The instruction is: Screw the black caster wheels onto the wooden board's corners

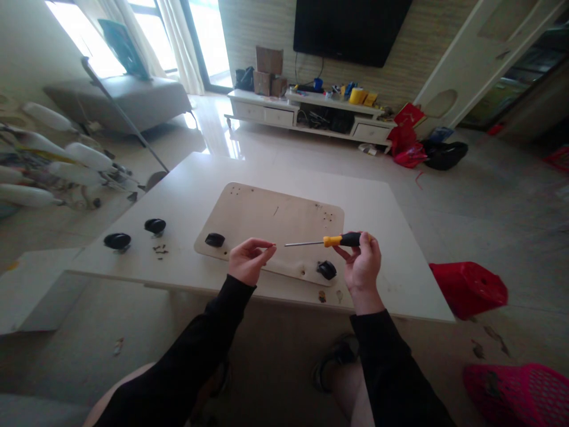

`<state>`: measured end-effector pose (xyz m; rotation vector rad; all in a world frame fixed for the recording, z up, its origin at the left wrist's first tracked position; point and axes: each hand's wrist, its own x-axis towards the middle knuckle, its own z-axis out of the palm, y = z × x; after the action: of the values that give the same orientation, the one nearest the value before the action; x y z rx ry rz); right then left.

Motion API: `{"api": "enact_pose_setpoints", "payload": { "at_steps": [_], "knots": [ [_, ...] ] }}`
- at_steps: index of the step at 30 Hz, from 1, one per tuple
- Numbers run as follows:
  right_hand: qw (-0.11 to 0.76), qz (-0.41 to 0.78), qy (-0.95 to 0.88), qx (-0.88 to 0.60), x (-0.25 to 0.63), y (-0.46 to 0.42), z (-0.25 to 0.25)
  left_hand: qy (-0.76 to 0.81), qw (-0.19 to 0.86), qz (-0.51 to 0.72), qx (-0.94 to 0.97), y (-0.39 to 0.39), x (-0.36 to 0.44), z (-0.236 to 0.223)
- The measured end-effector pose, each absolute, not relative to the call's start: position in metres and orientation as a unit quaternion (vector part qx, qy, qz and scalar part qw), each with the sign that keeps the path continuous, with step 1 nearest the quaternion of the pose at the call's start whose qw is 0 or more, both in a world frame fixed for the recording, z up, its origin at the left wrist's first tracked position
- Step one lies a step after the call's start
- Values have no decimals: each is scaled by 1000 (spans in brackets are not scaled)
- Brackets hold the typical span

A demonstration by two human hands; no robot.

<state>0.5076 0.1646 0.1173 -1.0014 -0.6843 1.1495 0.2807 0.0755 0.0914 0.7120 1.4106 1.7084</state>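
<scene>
My right hand (363,264) is closed around a yellow-and-black screwdriver (333,241), its shaft pointing left. Facing the screwdriver's tip, my left hand (251,258) pinches thumb and forefinger together; whatever is between them is too small to make out. Below both hands lies a pale wooden board (267,216) with rounded corners and small holes. One black caster wheel (214,239) sits at its near left corner, another caster wheel (326,270) at the near right. Left of the board are two loose casters, a nearer one (117,241) and a farther one (155,225), beside several small screws (160,250).
The board rests on a white table (377,207). A red stool (471,289) stands by its right edge, with a pink basket (520,394) nearer me. Across the floor are a TV cabinet (262,112) and a grey bench (124,101).
</scene>
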Motion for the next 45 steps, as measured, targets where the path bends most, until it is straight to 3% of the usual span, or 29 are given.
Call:
{"api": "enact_pose_setpoints", "payload": {
  "at_steps": [6,14,27,33,40,45],
  "knots": [
    [685,525,-258,-435,514,169,115,478,539,685,109,78,288,96],
    [691,511,-292,-420,508,166,113,458,584,667,65,76,297,97],
    [680,515,-305,-424,506,162,117,466,580,664,77,78,300,92],
    [674,513,-314,-428,506,161,116,512,510,672,165,79,296,82],
    [630,597,-304,-393,508,159,118,524,496,670,176,79,294,75],
    [625,588,-311,-408,508,158,122,521,500,672,163,79,297,82]
  ]
}}
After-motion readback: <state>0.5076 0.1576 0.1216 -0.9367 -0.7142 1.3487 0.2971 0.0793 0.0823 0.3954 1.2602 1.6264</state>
